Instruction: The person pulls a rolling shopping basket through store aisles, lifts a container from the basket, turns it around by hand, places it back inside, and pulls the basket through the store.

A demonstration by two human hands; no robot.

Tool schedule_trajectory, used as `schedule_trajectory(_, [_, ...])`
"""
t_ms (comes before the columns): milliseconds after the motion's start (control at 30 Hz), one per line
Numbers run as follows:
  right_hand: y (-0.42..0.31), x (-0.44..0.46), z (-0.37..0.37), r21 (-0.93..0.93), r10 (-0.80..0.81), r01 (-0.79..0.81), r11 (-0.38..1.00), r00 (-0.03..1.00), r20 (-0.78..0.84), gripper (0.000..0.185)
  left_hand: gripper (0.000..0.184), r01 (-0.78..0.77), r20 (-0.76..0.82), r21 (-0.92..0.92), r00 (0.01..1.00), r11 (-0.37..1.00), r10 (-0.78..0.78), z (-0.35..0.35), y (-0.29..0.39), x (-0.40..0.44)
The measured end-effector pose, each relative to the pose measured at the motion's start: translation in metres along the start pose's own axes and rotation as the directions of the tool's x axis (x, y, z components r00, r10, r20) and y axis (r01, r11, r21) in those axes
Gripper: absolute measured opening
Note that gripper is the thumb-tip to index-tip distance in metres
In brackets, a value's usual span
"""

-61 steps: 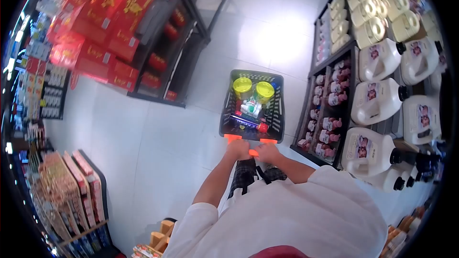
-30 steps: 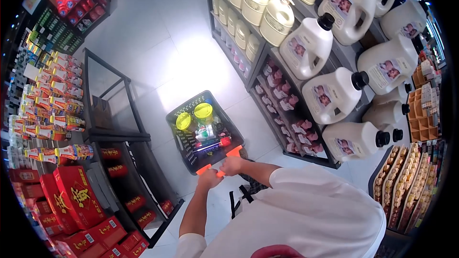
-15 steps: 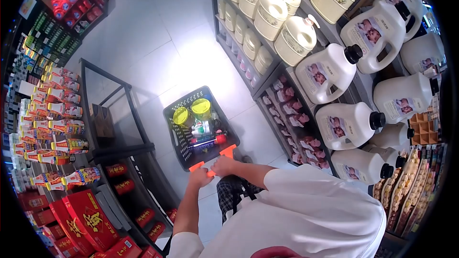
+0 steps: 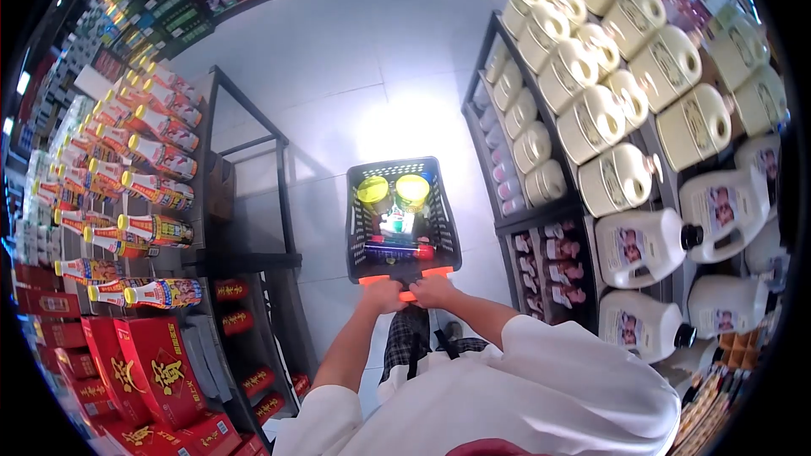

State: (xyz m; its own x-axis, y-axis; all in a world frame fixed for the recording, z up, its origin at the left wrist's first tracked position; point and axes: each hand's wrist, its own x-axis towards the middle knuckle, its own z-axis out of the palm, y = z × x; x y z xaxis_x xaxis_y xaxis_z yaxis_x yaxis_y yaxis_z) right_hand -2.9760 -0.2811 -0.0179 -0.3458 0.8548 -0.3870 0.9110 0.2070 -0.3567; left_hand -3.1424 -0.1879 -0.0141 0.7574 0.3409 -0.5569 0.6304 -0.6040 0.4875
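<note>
A black perforated shopping basket point(image 4: 353, 232) is in front of me, low over the pale floor. My left hand point(image 4: 384, 295) and my right hand point(image 4: 432, 291) are side by side, both closed around its orange handle point(image 4: 437, 272). Inside are two containers with yellow lids, the left lid point(image 4: 372, 189) and the right lid point(image 4: 412, 189). Nearer me lie a small white-and-green item point(image 4: 396, 221) and a long item with a red end point(image 4: 424, 252). Other contents are too dark to make out.
On the left, a shelf carries yellow-capped bottles point(image 4: 160, 228) and red gift boxes point(image 4: 165, 371), beside a black metal frame point(image 4: 245, 110). To the right, shelving holds cream pump bottles point(image 4: 591, 122) and white jugs with black caps point(image 4: 638, 245). Pale tiled floor point(image 4: 338, 59) stretches ahead.
The view has swung, so the basket sits further right and straighter. Shelves on both sides have shifted in view, with more cream bottles showing. Both hands stay on the handle.
</note>
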Motion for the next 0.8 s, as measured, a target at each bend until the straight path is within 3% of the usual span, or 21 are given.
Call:
schedule_trajectory(67, [0.013,0.015,-0.016,-0.013,0.021,-0.020,1.000,0.999,0.040,0.037,0.047,0.029,0.062,0.008,0.998,1.000,-0.029,-0.023,-0.006,0.015])
schedule_trajectory(533, [0.108,0.111,-0.096,-0.088,-0.016,0.002,0.996,0.987,-0.161,0.034,0.039,-0.129,-0.067,0.056,0.989,0.990,0.133,-0.145,-0.055,0.118])
schedule_trajectory(800, [0.174,0.172,-0.136,-0.034,-0.019,0.011,0.999,0.970,-0.242,0.032,0.042,-0.082,-0.009,0.075,0.997,0.994,0.083,-0.225,-0.076,0.188])
